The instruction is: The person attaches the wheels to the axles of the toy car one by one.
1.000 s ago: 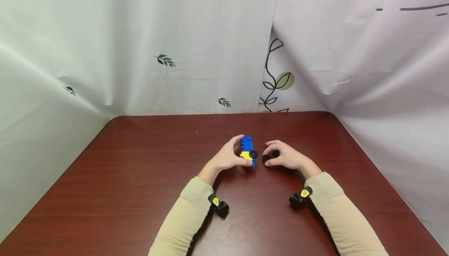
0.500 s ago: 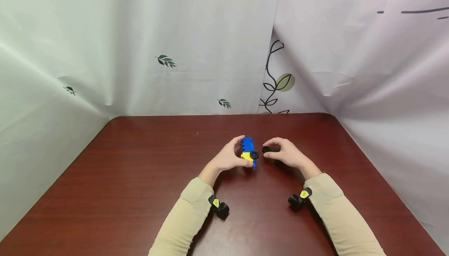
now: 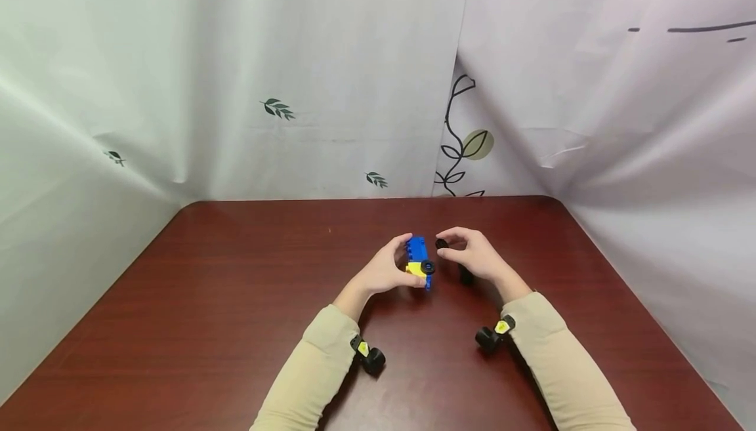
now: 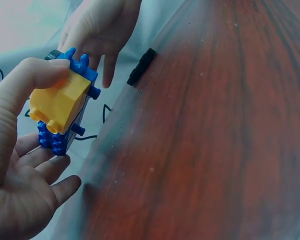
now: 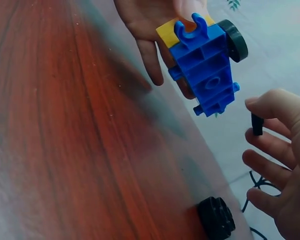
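My left hand grips a toy block car, its thumb across the yellow block. The car's blue underside, with axle stubs and a hook at one end, faces the right wrist view. One black wheel is fitted on an axle stub. My right hand pinches another black wheel between thumb and index finger, just right of the car and apart from it. Its other fingers are spread. On the table below that hand lies a loose black wheel; whether more than one lies there I cannot tell.
The dark red-brown wooden table spreads around both hands. A white curtain with printed leaves hangs behind its far edge and along the sides. Each wrist carries a small black camera.
My right hand has picked up a wheel from beside another, raised it, and moved it slightly left and away toward the car's far end. The left hand keeps the car almost still.
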The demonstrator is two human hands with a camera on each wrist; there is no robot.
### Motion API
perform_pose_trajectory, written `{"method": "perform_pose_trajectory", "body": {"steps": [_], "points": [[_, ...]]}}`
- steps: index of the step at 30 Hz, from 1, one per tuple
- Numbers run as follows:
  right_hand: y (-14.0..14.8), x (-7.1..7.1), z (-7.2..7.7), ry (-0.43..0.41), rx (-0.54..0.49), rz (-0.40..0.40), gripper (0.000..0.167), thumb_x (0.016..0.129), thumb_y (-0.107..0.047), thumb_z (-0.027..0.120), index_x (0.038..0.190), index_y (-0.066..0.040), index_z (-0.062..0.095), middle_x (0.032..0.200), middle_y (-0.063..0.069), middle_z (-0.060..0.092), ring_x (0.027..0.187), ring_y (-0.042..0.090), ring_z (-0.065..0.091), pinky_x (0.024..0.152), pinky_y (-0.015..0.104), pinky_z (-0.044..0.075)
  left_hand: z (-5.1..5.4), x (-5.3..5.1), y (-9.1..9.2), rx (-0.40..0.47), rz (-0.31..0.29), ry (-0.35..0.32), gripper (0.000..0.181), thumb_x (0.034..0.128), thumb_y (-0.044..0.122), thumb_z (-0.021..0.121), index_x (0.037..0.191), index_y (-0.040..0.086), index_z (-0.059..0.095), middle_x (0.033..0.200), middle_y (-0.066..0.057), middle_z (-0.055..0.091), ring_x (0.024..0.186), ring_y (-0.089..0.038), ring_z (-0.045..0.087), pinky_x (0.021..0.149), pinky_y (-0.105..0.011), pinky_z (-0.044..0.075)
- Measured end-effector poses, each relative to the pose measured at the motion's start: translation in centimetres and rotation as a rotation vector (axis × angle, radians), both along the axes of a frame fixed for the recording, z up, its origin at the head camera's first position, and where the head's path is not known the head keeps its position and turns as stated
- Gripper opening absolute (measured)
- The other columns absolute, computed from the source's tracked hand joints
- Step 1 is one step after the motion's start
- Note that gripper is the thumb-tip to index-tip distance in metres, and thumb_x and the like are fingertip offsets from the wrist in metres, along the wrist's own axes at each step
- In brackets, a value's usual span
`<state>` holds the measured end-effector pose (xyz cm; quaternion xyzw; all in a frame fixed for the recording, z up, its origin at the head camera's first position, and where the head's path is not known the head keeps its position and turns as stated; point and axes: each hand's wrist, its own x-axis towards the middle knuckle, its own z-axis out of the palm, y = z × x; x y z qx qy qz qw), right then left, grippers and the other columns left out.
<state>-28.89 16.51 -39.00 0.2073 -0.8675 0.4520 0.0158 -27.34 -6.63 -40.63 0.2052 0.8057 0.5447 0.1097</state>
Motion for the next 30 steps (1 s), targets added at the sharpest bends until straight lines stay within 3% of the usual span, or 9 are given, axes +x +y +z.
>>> {"method": "perform_pose_trajectory", "body": {"steps": [7,12,21,30], "points": [[-0.2,0.2,-0.2,0.002,-0.069,-0.016,0.038,0.085,-0.019,0.071,0.117,-0.001,0.061,0.113,0.014,0.063,0.104,0.030,0.058,0.092,0.048,0.050,0.5,0.4,0.2,0.003,-0.016,-0.014,0.100,0.0712,0.019,0.082,0.150,0.008,0.020,0.151,-0.012,0.035,0.137,-0.026,0.039,0.110,-0.044,0.035],[-0.5,0.4,-0.4,-0.015,-0.088,-0.018,0.037,0.085,-0.016,0.070,0.117,0.000,0.060,0.113,0.016,0.063,0.103,0.030,0.059,0.092,0.047,0.050,0.1,0.4,0.2,0.006,-0.017,-0.009,0.099,0.0713,0.020,0.082,0.150,0.009,0.022,0.149,-0.011,0.037,0.135,-0.024,0.041,0.110,-0.044,0.036],[-1.5,2.8,2.5,0.018,-0.098,0.004,0.034,0.088,-0.008,0.064,0.119,0.002,0.060,0.117,0.024,0.062,0.105,0.036,0.059,0.092,0.050,0.050,0.2,0.2,0.3,-0.004,-0.026,-0.011,0.103,0.0699,0.018,0.082,0.151,0.013,0.019,0.152,-0.009,0.034,0.137,-0.025,0.038,0.110,-0.045,0.034],[-1.5,2.8,2.7,0.008,-0.161,-0.014,0.030,0.086,-0.006,0.066,0.114,0.005,0.059,0.113,0.026,0.062,0.103,0.036,0.060,0.094,0.051,0.048,0.1,0.2,0.4,-0.026,-0.014,0.037,0.099,0.0690,0.021,0.082,0.149,0.010,0.024,0.150,-0.010,0.036,0.137,-0.026,0.039,0.110,-0.043,0.035]]}}
